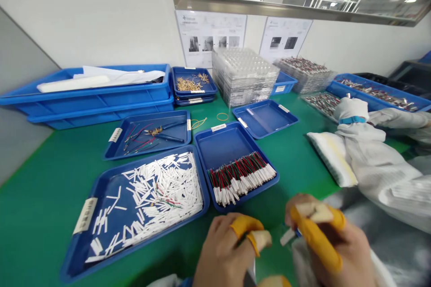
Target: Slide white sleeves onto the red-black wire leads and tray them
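Observation:
My left hand [232,246], with yellow finger cots, is at the front edge of the table, its fingers curled and pressed together. A bit of something pale and dark shows beneath it, too hidden to name. My right hand [332,242], also in yellow finger cots, is closed in a pinch and slightly blurred. A small white piece [288,236] with a bit of blue sticks out at its fingertips. Just beyond my left hand, a blue tray [224,139] holds a row of red, green and black wires with white sleeves [240,184].
At left, a blue tray [81,246] holds loose white tubes [168,184]. Behind it, another tray [116,150] holds wires and a dark-handled tool. Clear plastic trays [242,74] are stacked at the back. A co-worker's white sleeve [377,157] reaches in from the right beside a white pad [332,159].

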Motion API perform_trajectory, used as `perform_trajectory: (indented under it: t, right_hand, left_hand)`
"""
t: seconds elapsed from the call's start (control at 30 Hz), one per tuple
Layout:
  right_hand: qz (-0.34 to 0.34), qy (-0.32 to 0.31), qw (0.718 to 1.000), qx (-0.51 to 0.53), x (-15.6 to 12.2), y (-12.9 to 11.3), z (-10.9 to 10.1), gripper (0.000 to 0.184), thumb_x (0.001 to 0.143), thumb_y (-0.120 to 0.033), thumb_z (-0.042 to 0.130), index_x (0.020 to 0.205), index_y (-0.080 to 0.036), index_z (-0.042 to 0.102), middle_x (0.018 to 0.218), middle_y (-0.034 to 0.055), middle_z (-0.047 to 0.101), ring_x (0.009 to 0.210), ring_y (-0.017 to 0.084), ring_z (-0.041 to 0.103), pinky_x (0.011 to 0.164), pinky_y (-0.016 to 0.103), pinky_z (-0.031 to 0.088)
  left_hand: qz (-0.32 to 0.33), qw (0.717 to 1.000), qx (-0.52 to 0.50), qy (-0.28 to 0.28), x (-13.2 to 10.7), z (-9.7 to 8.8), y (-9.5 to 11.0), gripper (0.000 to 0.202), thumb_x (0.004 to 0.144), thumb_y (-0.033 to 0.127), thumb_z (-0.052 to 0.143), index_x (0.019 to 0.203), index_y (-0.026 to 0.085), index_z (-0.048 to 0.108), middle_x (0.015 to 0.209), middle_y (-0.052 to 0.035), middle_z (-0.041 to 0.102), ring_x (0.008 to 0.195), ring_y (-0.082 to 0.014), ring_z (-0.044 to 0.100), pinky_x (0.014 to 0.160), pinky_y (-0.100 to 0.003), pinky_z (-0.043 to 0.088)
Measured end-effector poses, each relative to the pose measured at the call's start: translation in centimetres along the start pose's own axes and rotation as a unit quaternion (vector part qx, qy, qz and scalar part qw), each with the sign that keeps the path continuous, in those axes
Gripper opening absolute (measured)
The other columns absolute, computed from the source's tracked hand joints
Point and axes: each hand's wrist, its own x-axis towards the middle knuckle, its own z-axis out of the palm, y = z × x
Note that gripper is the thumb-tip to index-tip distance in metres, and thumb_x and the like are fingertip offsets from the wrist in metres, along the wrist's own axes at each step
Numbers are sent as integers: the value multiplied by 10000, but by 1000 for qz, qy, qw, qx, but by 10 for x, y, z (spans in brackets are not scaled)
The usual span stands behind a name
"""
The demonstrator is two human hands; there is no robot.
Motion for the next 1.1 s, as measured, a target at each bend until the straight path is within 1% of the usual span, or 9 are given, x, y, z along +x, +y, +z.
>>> perform_trajectory:
  t: [0.1,0.2,0.33,0.4,0.5,0.7,0.83,1.0,1.1]
  right_hand:
    - [27,15,996,-79,35,8,2,61,727,-222,610,763,-253,571,733,-1,627,647,163,584,566,267,490]
    - [34,-48,974,-220,73,26,11,178,728,-249,601,898,-205,573,709,18,654,642,170,599,591,283,488]
    - [46,-101,934,-339,101,47,31,265,706,-209,601,968,-192,565,698,8,683,620,165,625,596,279,488]
    - [50,-121,920,-370,105,51,37,252,691,-185,599,942,-214,587,710,8,692,653,185,638,593,290,484]
    - [50,-160,897,-409,104,50,38,248,696,-186,583,938,-231,603,701,5,699,655,199,646,561,285,476]
    - [16,-216,866,-450,113,45,32,180,709,-153,545,854,-203,639,764,49,693,723,226,644,613,308,477]
    - [-30,-278,858,-431,128,48,35,309,693,-51,508,932,-205,627,944,43,680,906,221,609,780,322,457]
    - [-56,-353,853,-379,134,57,41,350,731,-68,490,990,-269,610,998,-33,676,931,177,613,806,273,479]
    - [-64,-373,853,-359,132,62,42,346,761,-84,464,1019,-272,596,1018,-35,669,943,172,612,815,272,487]
  left_hand:
    - [-68,992,102,-6,7,-26,-8,351,673,315,619,1010,229,569,1033,-99,584,936,-285,523,783,-418,447]
    - [-103,961,257,-20,23,-42,-16,341,711,211,538,1050,175,546,1075,-131,561,1038,-319,463,846,-490,391]
    - [-82,943,314,-71,52,-35,-28,511,707,323,562,1158,109,455,1257,-175,450,1171,-315,355,932,-477,315]
    - [-74,946,304,-87,61,-27,-35,554,705,369,551,1173,97,432,1254,-183,456,1186,-316,340,925,-481,316]
    - [-75,948,296,-87,66,-21,-43,537,728,310,505,1205,93,386,1222,-157,493,1184,-288,353,925,-463,319]
    - [-74,950,293,-81,67,-22,-44,477,718,223,479,1174,101,406,1166,-122,537,1164,-254,378,947,-450,295]
    - [-71,949,299,-77,64,-30,-37,514,737,261,480,1214,103,369,1189,-128,509,1158,-269,374,951,-473,289]
    - [-82,932,351,-39,35,-54,-23,370,724,164,468,1093,142,483,1122,-115,533,1103,-273,426,911,-458,368]
    - [-92,923,373,-26,11,-54,-17,362,703,99,432,1051,149,519,1029,-116,574,1017,-280,506,847,-459,438]
